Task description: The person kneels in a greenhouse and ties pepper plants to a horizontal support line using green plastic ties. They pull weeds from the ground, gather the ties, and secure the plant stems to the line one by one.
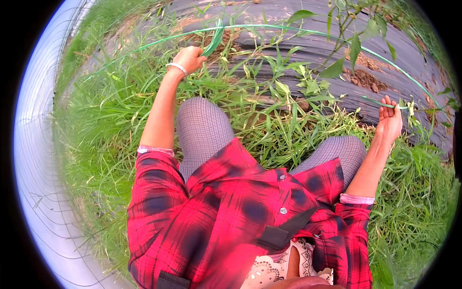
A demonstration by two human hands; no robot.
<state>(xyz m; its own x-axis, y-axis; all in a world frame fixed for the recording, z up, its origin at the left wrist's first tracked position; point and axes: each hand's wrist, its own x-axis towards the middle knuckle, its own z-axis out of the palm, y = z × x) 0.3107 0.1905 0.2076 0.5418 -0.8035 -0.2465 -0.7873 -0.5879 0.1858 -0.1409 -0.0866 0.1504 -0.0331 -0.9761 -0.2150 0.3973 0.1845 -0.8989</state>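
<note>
A bundle of flat green plastic ties (215,39) sticks out past the fingers of my left hand (189,60), which is closed around its lower end. Palm up at the right, my right hand (389,117) holds one short green tie (377,102) between the thumb and the fingers. A long green cord (261,26) stretches in an arc over the planting bed, beyond both hands. Between the hands, and nearer the right one, a leafy plant (337,54), possibly a pepper, rises beside the cord. Its lower stem is partly hidden by weeds.
Black plastic mulch film (285,68) covers the bed, with brown soil (368,80) showing through holes. Tall grass (112,119) surrounds my bent knees (204,126). Along the left rim runs a whitish sheet wall with dark lines (39,151).
</note>
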